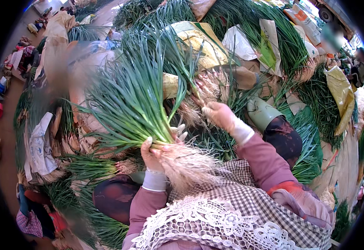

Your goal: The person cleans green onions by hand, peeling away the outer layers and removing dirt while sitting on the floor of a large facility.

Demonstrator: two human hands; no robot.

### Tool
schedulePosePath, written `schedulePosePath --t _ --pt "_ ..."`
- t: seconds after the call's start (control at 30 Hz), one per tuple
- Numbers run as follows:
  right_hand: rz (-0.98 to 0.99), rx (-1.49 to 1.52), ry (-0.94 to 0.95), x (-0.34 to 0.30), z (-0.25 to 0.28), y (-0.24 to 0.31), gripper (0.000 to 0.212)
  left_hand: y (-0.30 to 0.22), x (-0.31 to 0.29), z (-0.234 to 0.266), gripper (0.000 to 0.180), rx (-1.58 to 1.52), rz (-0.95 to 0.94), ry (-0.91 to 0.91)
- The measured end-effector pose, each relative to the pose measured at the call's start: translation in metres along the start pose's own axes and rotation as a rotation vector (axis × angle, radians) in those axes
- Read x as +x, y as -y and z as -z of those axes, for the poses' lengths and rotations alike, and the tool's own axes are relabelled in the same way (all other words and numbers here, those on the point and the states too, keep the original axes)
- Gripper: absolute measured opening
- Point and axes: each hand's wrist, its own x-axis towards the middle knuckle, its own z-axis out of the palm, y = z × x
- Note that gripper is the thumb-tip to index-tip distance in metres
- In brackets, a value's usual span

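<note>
My left hand point(152, 158), in a pale glove, is wrapped round a thick bunch of green onions point(134, 102). Their long leaves fan up and to the left, and the pale, stringy roots point(190, 163) hang over my checked apron. To the right and a little farther off, my right hand point(221, 118) is closed in a pinch on the root end of a green onion stalk point(197, 95). Just beyond it lies a pile of green onions with reddish stems and tangled roots point(215, 83), partly under a yellow sack point(205, 46). The fingertips of my right hand are partly hidden.
Green rubber boots point(262, 111) and my knees flank the work. More green onions point(288, 41) lie heaped all round, with white sacking point(42, 143) at left and a yellow sack point(341, 98) at right. Another person point(34, 210) is at the lower left; others are at the far right.
</note>
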Motion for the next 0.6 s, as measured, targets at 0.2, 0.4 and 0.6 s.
schedulePosePath --t 0.2,0.4,0.6 --pt "0.388 0.178 0.583 -0.038 -0.044 -0.015 0.036 0.012 0.002 -0.017 0.043 -0.013 -0.080 -0.194" --pt "-0.174 0.742 0.258 -0.006 -0.060 0.035 0.035 0.007 -0.003 -0.001 0.031 -0.094 -0.080 -0.199" --pt "-0.149 0.130 -0.035 -0.013 -0.090 -0.010 0.030 0.010 -0.001 0.072 0.048 0.010 0.084 -0.153"
